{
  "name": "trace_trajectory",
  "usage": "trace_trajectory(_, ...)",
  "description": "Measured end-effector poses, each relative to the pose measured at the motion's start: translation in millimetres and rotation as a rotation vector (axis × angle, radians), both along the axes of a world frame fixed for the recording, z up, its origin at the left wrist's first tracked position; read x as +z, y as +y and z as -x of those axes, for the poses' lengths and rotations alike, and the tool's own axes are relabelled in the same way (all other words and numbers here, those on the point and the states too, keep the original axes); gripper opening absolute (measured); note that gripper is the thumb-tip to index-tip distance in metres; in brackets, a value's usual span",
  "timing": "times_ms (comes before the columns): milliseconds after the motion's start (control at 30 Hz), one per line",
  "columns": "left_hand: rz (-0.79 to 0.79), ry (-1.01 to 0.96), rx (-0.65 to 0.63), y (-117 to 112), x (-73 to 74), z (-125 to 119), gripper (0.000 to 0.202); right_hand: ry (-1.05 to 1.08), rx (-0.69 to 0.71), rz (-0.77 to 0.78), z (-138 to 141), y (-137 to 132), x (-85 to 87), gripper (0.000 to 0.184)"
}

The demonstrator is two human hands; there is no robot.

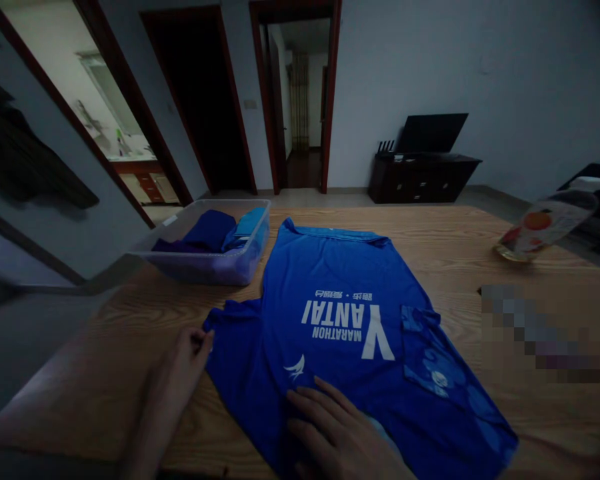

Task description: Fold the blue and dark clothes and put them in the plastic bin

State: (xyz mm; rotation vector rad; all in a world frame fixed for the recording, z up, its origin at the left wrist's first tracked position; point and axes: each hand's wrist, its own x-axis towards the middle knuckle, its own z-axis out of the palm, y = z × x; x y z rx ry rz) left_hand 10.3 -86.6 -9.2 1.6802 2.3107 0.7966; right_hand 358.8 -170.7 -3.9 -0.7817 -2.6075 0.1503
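Observation:
A blue T-shirt [330, 280] with white "Yantai Marathon" lettering lies spread on the wooden table, its print upside down to me. One sleeve at the right is folded over onto the body. At the left, my left hand [183, 367] pinches the edge of the other sleeve between thumb and fingers. My right hand [343, 433] rests flat on the shirt near its collar end, fingers stretched out, just below the small white bird-like mark. Part of the collar is hidden under that hand.
A clear plastic bin [205, 267] with folded blue clothes stands at the table's [450, 233] back left. A patterned container [543, 227] stands at the far right, near a blurred-out object [545, 333]. Beyond are doorways and a low cabinet [423, 179] with a screen.

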Motion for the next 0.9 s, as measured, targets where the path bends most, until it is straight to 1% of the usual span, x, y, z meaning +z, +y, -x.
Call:
trace_trajectory(67, 0.04, -0.116, -0.025, -3, -4.4, 7, 0.034, 0.07, -0.018, -0.047, 0, -2, -13.0, 0.032)
trace_trajectory(133, -0.017, -0.206, 0.001, -7, -7.2, 12, 0.038, 0.157, 0.014, -0.082, -3, -4, -19.9, 0.022)
trace_trajectory(167, -0.066, -0.244, 0.016, -7, -7.3, 12, 0.04, 0.186, 0.046, -0.073, -5, -5, -19.7, 0.019)
trace_trajectory(267, -0.208, -0.368, 0.032, -4, -1.0, 2, 0.039, 0.191, 0.128, 0.031, -10, -6, -6.9, 0.02)
trace_trajectory(333, -0.286, -0.454, 0.017, 0, 7.0, -15, 0.036, 0.174, 0.128, 0.051, -12, -5, 3.9, 0.02)
trace_trajectory(400, -0.313, -0.496, -0.005, 2, 15.0, -33, 0.037, 0.169, 0.091, 0.045, -14, -5, 10.0, 0.017)
trace_trajectory(433, -0.297, -0.458, -0.006, 2, 18.1, -41, 0.04, 0.172, 0.07, 0.049, -14, -4, 10.6, 0.016)
trace_trajectory(467, -0.267, -0.367, -0.001, 1, 20.3, -47, 0.045, 0.171, 0.052, 0.061, -15, -5, 9.8, 0.015)
trace_trajectory(567, -0.145, 0.099, 0.076, -7, 21.5, -53, 0.066, 0.218, 0.002, 0.043, -18, -8, 2.3, 0.014)
trace_trajectory(633, -0.09, 0.327, 0.082, -13, 18.8, -49, 0.068, 0.258, -0.017, 0.01, -22, -10, -3.1, 0.019)
trace_trajectory(700, -0.062, 0.434, 0.028, -18, 15.0, -44, 0.063, 0.263, -0.048, 0.001, -28, -14, -7.0, 0.022)
trace_trajectory(767, -0.034, 0.483, -0.038, -20, 11.3, -43, 0.059, 0.222, -0.081, -0.002, -33, -16, -9.4, 0.019)
trace_trajectory(833, -0.001, 0.516, -0.055, -17, 8.8, -44, 0.056, 0.177, -0.107, -0.022, -37, -19, -10.6, 0.016)
trace_trajectory(900, 0.008, 0.521, -0.044, -10, 8.6, -44, 0.051, 0.182, -0.124, -0.067, -39, -20, -10.3, 0.016)
